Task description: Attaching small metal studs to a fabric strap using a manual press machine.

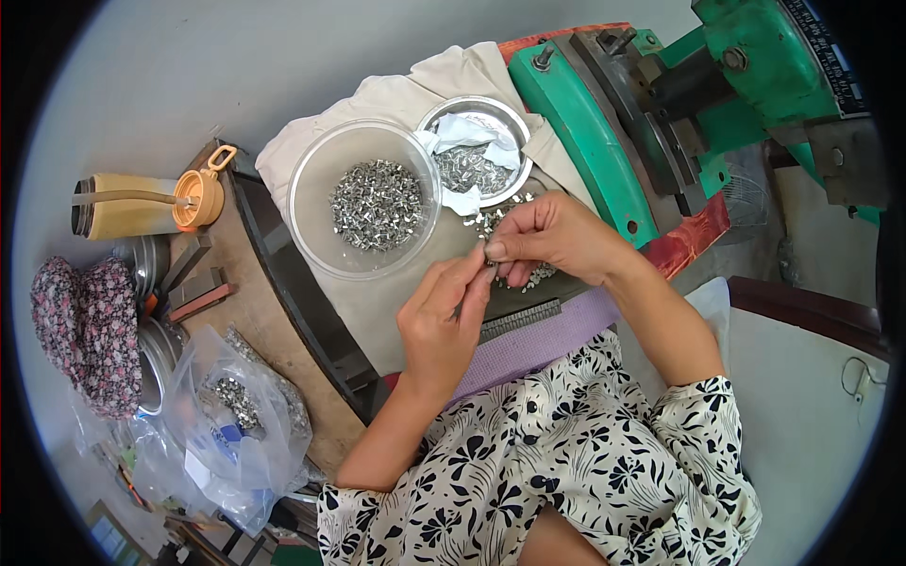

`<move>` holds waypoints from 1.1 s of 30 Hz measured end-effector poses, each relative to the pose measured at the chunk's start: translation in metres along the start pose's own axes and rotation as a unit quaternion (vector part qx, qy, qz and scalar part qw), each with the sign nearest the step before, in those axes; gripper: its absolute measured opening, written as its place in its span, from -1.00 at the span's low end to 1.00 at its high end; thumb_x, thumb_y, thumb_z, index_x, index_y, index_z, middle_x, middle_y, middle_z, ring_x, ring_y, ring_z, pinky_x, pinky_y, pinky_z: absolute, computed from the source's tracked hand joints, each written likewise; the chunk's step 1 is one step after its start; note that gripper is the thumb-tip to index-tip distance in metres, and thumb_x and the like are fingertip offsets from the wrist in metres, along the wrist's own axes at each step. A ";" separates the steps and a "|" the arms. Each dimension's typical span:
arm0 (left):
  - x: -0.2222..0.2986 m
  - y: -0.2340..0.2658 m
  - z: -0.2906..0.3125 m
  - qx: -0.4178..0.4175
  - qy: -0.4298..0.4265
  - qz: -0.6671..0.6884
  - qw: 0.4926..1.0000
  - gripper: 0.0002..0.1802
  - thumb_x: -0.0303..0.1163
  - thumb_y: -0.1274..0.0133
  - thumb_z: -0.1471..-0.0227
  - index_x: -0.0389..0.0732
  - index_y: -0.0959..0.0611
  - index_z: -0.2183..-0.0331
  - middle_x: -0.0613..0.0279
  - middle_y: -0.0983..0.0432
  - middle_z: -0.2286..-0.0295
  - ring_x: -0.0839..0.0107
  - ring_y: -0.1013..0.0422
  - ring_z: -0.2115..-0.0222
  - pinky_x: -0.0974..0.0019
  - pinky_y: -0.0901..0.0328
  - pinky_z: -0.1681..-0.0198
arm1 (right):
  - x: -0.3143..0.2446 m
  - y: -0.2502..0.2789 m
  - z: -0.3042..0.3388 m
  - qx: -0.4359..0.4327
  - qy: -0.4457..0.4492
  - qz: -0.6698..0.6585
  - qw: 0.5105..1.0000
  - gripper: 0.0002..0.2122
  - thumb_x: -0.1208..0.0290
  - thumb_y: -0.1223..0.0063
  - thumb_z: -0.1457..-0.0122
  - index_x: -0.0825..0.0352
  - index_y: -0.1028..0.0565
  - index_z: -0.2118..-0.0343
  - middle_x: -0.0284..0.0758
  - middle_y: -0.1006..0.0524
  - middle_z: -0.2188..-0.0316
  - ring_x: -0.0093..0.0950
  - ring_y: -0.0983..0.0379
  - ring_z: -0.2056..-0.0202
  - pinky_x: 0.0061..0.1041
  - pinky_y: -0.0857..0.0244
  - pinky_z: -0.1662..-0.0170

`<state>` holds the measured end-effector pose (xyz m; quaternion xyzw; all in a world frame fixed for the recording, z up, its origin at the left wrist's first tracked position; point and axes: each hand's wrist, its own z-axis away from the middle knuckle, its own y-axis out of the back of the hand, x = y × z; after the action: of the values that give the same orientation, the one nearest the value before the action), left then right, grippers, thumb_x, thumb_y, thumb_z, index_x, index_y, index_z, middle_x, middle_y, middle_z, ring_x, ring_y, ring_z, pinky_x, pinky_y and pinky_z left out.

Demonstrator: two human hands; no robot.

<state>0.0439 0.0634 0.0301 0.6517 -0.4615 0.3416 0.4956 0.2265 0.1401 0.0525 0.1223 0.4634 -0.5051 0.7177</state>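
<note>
Fingertips meet over the cloth-covered work surface: my left hand (442,307) and my right hand (547,241) pinch together at something too small to make out. Under and behind the right hand lies a scatter of small pale metal pieces (540,275). Just in front of the hands is a grey ridged metal strip (519,319). To the left stands a clear round plastic tub (311,222) holding a heap of small shiny metal parts (377,205). Beyond the hands, a metal bowl (517,118) contains thin silvery pieces (469,170) and crumpled white plastic.
A green press machine (590,141) occupies the right. On the wooden table (283,349) at left are a yellow bottle with an orange lid (198,198), reddish blocks (203,300), a flowered cloth (85,335) and a clear bag of metal parts (236,401). Purple matting (538,344) lines the near edge.
</note>
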 end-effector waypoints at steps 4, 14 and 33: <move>0.003 0.002 0.000 0.002 -0.011 -0.016 1.000 -0.72 -0.64 -0.19 0.03 -0.28 -0.67 0.19 0.15 -0.57 0.42 0.34 -0.53 0.46 0.34 -0.41 0.43 | 0.008 -0.004 0.004 0.013 -0.014 -0.042 0.999 -0.80 0.32 -0.24 -0.18 0.38 -0.62 0.37 -0.36 -0.61 0.51 -0.64 -0.55 0.49 -0.66 -0.47 0.42; -0.006 0.020 0.014 -0.098 -0.087 -0.120 0.984 -0.79 -0.51 -0.25 0.09 -0.23 -0.67 0.30 0.23 -0.49 0.46 0.25 -0.47 0.49 0.24 -0.37 0.43 | 0.034 -0.016 0.027 0.123 0.114 0.030 0.985 -0.89 0.48 -0.17 -0.19 0.42 -0.62 0.31 -0.41 -0.59 0.49 -0.64 -0.50 0.48 -0.67 -0.37 0.38; -0.026 0.036 0.047 -0.195 -0.074 -0.143 0.968 -0.70 -0.53 -0.35 0.33 -0.20 -0.61 0.43 0.24 -0.47 0.47 0.24 -0.41 0.45 0.23 -0.22 0.40 | 0.064 -0.027 0.024 0.217 0.360 0.489 0.764 -0.86 0.41 -0.37 0.14 0.13 -0.67 0.45 -0.51 -0.48 0.45 -0.44 -0.37 0.28 -0.42 -0.09 0.15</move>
<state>0.0005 0.0218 0.0057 0.6253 -0.4568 0.1215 0.6209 0.2210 0.0731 0.0228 0.6577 0.4429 -0.0913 0.6025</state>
